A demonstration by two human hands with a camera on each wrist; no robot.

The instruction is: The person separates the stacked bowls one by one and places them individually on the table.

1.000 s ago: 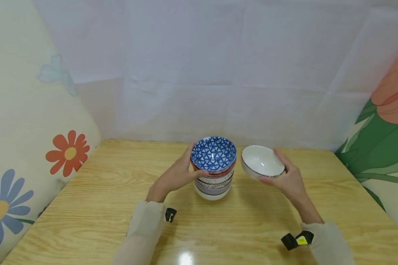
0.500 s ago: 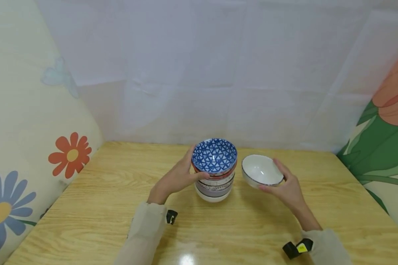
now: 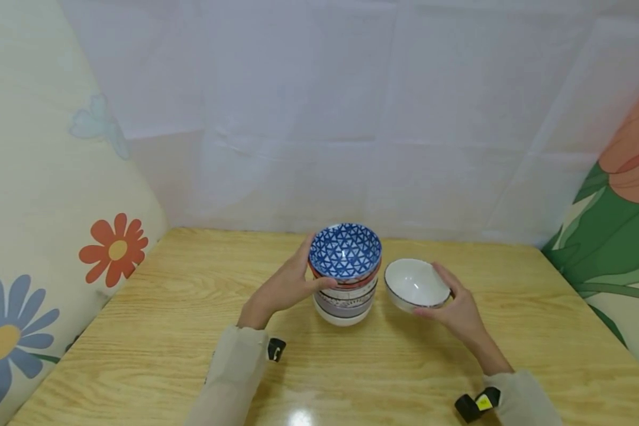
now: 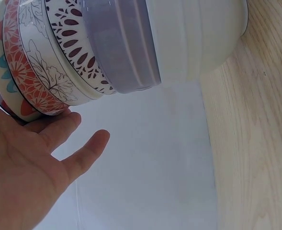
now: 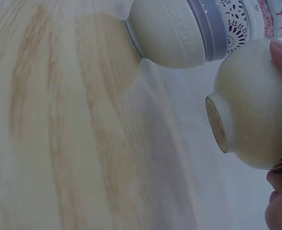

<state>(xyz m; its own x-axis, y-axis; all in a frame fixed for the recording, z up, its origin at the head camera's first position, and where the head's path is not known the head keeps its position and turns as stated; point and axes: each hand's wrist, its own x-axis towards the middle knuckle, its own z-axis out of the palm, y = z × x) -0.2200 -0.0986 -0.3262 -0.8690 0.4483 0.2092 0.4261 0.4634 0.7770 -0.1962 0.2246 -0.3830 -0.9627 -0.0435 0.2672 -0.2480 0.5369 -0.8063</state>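
A stack of several nested bowls (image 3: 346, 302) stands on the table, topped by a bowl with a blue-and-white triangle pattern (image 3: 345, 251). My left hand (image 3: 284, 287) holds the stack near its top, thumb across the front and fingers round the left side. In the left wrist view the hand (image 4: 30, 163) lies against red-flowered and leaf-patterned bowls, above a lavender band and a white bottom bowl (image 4: 193, 38). Just right of the stack, my right hand (image 3: 458, 307) grips a white bowl with a dark rim (image 3: 415, 283). The right wrist view shows its foot (image 5: 218, 123) raised off the table.
The wooden table (image 3: 165, 331) ends at a white cloth backdrop (image 3: 298, 148). Flower-printed panels (image 3: 32, 207) flank it at left and right. A black strap (image 3: 479, 403) sits on the right sleeve.
The right hand has brought the white bowl lower and slightly left, toward the stack. The left hand keeps its hold on the stack, which has stayed in place.
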